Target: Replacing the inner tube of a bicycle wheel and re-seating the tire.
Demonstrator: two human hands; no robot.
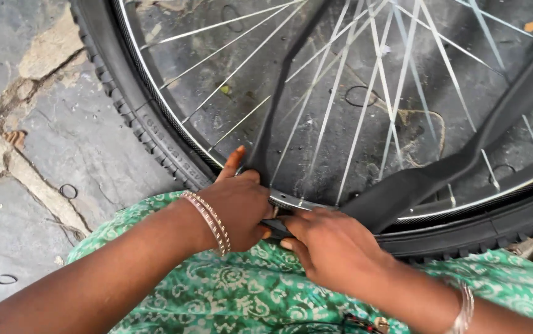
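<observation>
A bicycle wheel with a black knobbly tyre, a metal rim and thin silver spokes rests against my lap. A flat black inner tube hangs loose out of the tyre across the spokes. My left hand, with thin bangles at the wrist, grips the rim and tyre edge, one finger raised. My right hand presses its fingers on the tyre edge right beside the left hand. The spot under the fingers is hidden.
Grey stone paving with cracks lies to the left, with small black rubber rings on it. My green patterned cloth covers my lap under the wheel. A ring also lies on the ground behind the spokes.
</observation>
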